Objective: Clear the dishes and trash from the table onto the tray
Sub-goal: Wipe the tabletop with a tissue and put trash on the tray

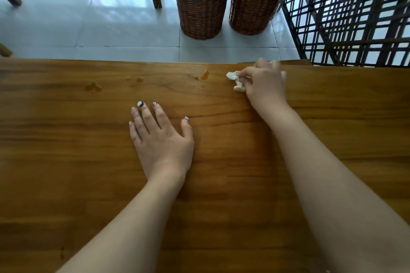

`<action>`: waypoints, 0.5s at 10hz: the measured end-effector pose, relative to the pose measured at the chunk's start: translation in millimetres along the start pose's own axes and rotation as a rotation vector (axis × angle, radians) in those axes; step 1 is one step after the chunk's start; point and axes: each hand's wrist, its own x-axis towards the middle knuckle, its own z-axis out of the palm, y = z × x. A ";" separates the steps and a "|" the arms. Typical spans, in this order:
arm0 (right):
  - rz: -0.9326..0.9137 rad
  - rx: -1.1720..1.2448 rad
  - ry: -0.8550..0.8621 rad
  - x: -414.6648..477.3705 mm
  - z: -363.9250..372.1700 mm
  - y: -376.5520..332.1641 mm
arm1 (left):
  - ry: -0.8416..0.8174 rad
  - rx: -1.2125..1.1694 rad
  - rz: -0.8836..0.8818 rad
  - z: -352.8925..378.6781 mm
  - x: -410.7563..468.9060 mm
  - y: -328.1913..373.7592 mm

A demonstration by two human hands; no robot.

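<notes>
The right hand (264,86) pinches a crumpled white tissue (236,81) on the smooth wooden table (66,150), close to its far edge; the tissue is soft and wrinkled; the left hand (159,139) lies flat and empty on the wood, fingers spread; small amber drops (205,75) sit just left of the tissue, and more drops (93,87) lie beyond the left hand, to its left; two round wicker baskets (200,6) stand on the pale tiled floor (88,24) past the table.

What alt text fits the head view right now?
The right hand pinches a crumpled white tissue on a wooden table near orange spills. The left hand rests flat, fingers spread. Two wicker baskets stand on the floor beyond.
</notes>
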 end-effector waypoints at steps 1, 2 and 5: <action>0.053 0.006 0.021 19.3 4.7 -8.0 | 0.008 -0.010 -0.001 0.6 0.5 0.0; 0.056 0.028 0.009 12.0 4.7 -17.1 | 0.006 -0.011 -0.004 0.5 0.4 -0.5; -0.033 0.009 0.002 1.5 11.6 -29.7 | 0.004 -0.010 0.004 0.6 -0.2 1.0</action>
